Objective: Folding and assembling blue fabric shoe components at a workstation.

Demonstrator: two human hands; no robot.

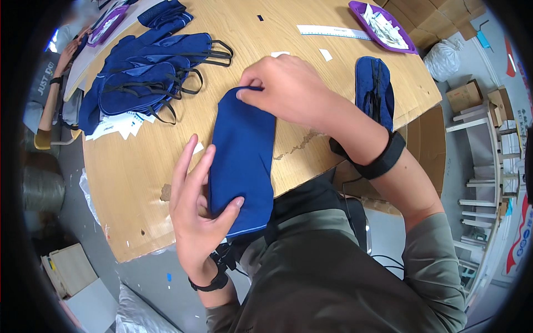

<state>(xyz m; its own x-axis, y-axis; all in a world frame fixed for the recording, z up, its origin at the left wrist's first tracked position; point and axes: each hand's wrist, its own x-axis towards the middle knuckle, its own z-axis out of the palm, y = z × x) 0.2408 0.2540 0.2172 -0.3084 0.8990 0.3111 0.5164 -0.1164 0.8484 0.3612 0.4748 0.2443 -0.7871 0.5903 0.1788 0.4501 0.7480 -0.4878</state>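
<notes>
Head view. Left hand (195,213) laid flat at the near edge of the round wooden table (139,183), fingers stretched up along the left side of a blue fabric pouch (242,161), thumb pressed across its lower part, pinning it down rather than clasping it; black band on that wrist. Right hand (288,89) reaching in from the right, wrist bent, forearm wearing a black wrist strap (383,158); thumb and fingertips pressed together, pinching the pouch's top edge. Pouch lying flat on the table just before the body, long axis running nearly straight away, upper end tilted slightly left, lower end overhanging the table edge.

One pouch in hand. A heap of similar blue pieces with black straps (144,83) at far left, too overlapped to count. One further blue piece (374,89) at right. One white ruler (333,31). Two purple trays: one (383,25) at far right holding white tags, another (108,25) at far left.
</notes>
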